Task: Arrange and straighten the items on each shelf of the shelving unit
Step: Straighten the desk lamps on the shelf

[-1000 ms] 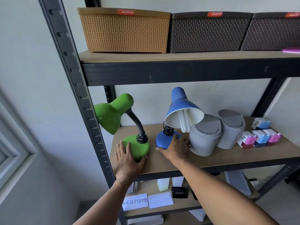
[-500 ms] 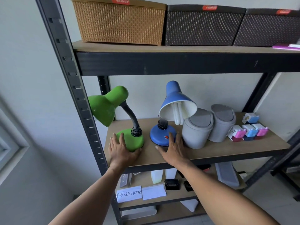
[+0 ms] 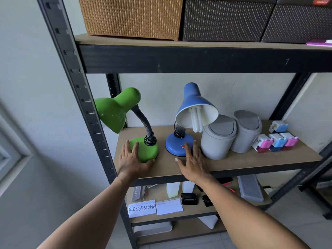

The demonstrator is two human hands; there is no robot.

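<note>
A green desk lamp (image 3: 118, 110) stands at the left end of the middle shelf (image 3: 242, 161). My left hand (image 3: 133, 159) lies flat with straight fingers against the front of its round green base (image 3: 148, 150). A blue desk lamp (image 3: 195, 106) stands beside it, shade tilted toward me with the white bulb showing. My right hand (image 3: 193, 161) rests flat on the shelf, fingertips touching the front rim of the blue base (image 3: 177, 142). Two grey swing-lid bins (image 3: 218, 137) stand right of the blue lamp, then several small pink and blue plug adapters (image 3: 277, 140).
The upper shelf holds a tan woven box (image 3: 131, 15) and two dark woven boxes (image 3: 226, 20). Below are name cards (image 3: 142, 208), white bottles (image 3: 173, 189), small black items (image 3: 189, 198) and a grey case (image 3: 250, 190). A black upright post (image 3: 79, 83) runs along the left.
Both hands have pulled back slightly toward the shelf's front edge. My right hand slid off the top of the blue base to its front rim. The view has tilted downward.
</note>
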